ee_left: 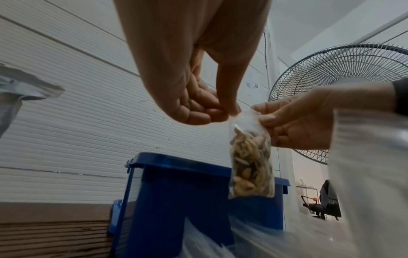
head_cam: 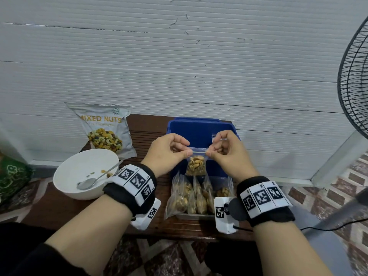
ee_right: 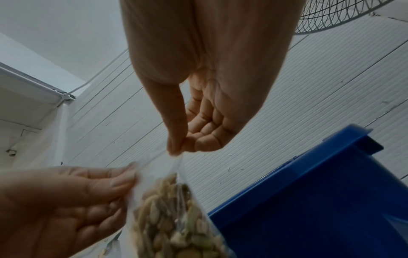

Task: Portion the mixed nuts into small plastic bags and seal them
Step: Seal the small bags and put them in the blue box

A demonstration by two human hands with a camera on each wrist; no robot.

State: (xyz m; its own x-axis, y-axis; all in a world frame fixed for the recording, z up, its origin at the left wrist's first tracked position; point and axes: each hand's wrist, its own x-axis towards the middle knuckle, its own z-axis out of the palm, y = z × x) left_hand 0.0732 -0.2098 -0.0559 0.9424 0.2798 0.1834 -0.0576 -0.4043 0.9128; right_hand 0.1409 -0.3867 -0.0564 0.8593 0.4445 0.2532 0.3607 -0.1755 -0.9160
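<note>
A small clear bag of nuts (head_cam: 196, 165) hangs in the air over the blue box. My left hand (head_cam: 169, 151) pinches the left end of its zip strip and my right hand (head_cam: 223, 149) pinches the right end. In the left wrist view the small bag (ee_left: 251, 164) dangles below my left hand's fingertips (ee_left: 232, 111), with my right hand (ee_left: 293, 122) on its other corner. The right wrist view shows the small bag (ee_right: 176, 218) between my right hand (ee_right: 176, 150) and left hand (ee_right: 88, 192). The mixed nuts pouch (head_cam: 104, 129) leans on the wall at the back left.
A white bowl (head_cam: 65, 176) with a spoon (head_cam: 95, 179) and a few nuts stands left on the brown table (head_cam: 59, 208). A blue lid (head_cam: 199, 128) stands behind a clear tub holding several filled bags (head_cam: 191, 196). A standing fan (head_cam: 354, 80) is at right.
</note>
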